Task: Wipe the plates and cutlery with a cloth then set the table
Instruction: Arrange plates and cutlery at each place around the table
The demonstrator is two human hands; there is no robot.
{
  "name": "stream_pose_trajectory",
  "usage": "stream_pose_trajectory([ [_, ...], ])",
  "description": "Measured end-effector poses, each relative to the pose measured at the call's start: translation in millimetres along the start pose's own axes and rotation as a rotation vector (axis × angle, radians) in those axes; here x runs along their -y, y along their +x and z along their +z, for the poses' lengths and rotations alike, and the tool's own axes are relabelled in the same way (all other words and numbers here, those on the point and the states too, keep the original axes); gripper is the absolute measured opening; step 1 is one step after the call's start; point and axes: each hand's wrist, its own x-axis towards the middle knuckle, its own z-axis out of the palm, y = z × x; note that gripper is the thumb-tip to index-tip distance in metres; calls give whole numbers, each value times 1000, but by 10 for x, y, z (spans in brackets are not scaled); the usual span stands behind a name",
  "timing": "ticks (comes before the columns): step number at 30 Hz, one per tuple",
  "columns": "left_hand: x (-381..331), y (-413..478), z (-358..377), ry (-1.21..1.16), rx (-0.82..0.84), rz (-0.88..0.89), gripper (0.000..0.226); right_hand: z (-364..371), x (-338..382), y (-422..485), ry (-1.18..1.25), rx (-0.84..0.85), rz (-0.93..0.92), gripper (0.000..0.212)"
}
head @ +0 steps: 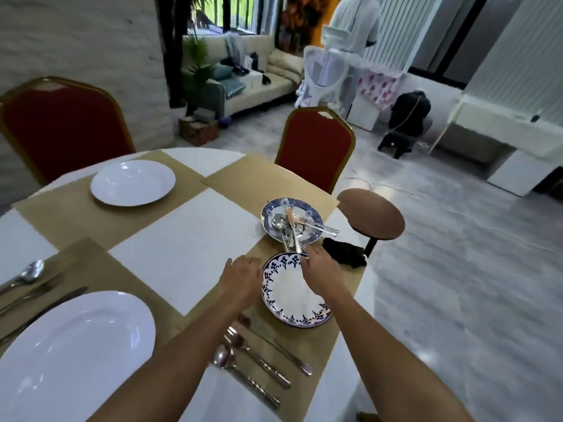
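The widest open stretch of the surface [182, 239] is its bare white middle, left of both blue plates. The near plate [289, 296] is hemmed in: the left hand [240, 277] sits just beside its left rim and the right hand [316, 268] hangs over its far rim. Handles of the piled cutlery [292, 236] jut off the far plate [271, 208] and almost close the gap between the plates. A black cloth [344, 253] takes up the right edge, with a stool [370, 213] just beyond it. Laid cutlery [259, 357] fills the mat under the left forearm.
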Motion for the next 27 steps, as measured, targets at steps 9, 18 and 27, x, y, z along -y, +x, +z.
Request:
stream_pose_trajectory([
  [9,-444,790,285,-105,-46,-221,30,78,-602,1042,-100,40,-275,34],
  [18,-827,1386,569,-195,-99,-431,28,65,-1142,1765,-53,14,-174,32],
  [27,-876,1693,669,-178,-91,-623,20,112,-1281,2082,135,179,-3,22],
])
